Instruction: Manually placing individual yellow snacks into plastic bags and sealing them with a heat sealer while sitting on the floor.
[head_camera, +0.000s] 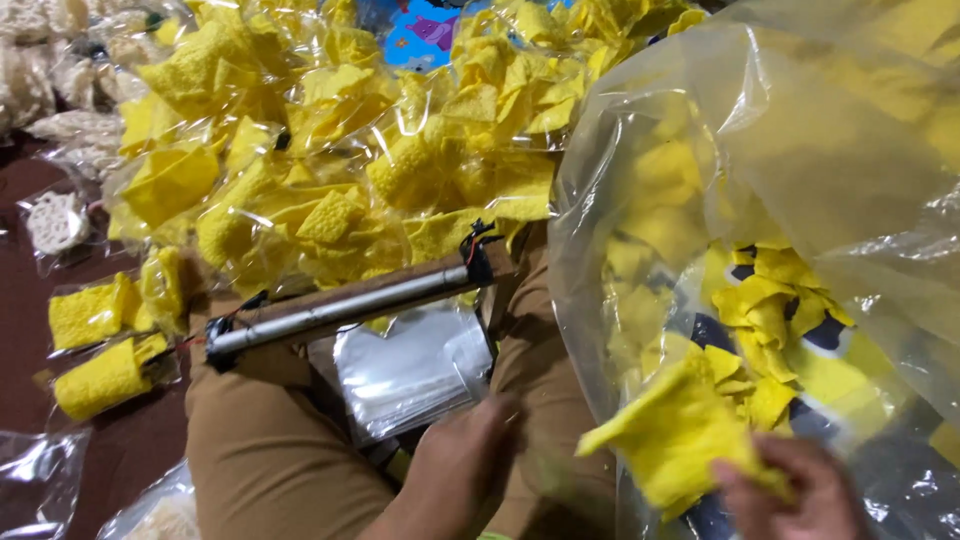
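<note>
**Yellow cloths, a big clear bag and a bar sealer on the lap**

The largest thing is the big clear plastic bag (800, 150) at the right. It stands open toward the person and has many loose yellow textured cloths (770, 300) inside.

Next is the heap of packed yellow cloths (330, 140), each in a clear wrapper, which fills the upper middle of the view. To its left, some smaller packed yellow pieces (95, 315) lie on the dark red floor (20, 330), and pale whitish packed pieces (40, 60) lie in the far upper left corner.

The person sits with brown trousers (260, 450). A long bar sealer (345, 305) with a metal strip lies across the left knee. Just below it, between the legs, lies a stack of empty small clear bags (415, 365).

The right hand (800, 495) is at the lower right, at the mouth of the big bag. Its fingers pinch one folded yellow cloth (670, 435) by the lower edge.

The left hand (465, 460) is blurred, near the stack of small bags. I cannot tell if it is spread or closed.
</note>
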